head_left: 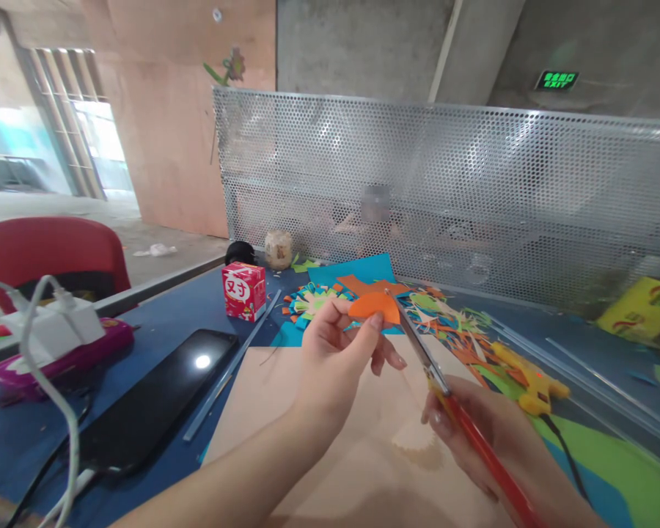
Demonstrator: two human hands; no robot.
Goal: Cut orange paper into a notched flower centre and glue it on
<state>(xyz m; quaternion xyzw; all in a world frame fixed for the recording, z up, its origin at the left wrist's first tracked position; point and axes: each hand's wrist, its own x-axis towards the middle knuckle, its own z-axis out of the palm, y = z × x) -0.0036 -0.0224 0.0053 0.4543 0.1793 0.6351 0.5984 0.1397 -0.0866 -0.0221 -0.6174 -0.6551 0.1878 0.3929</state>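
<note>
My left hand pinches a small rounded piece of orange paper between thumb and fingers. My right hand is wrapped round a pair of scissors with red handles and metal blades. The blade tips point up and away from me, right at the paper's right edge. Beneath both hands lies a large pale peach sheet, with a small scalloped paper piece on it. Just past the left hand rests a fringed paper flower in blue, orange and green.
Cut paper scraps spread behind the sheet. To the right sit a yellow glue gun and clear glue sticks. A red box, a phone and a white charger stand left. A perforated metal panel borders the back.
</note>
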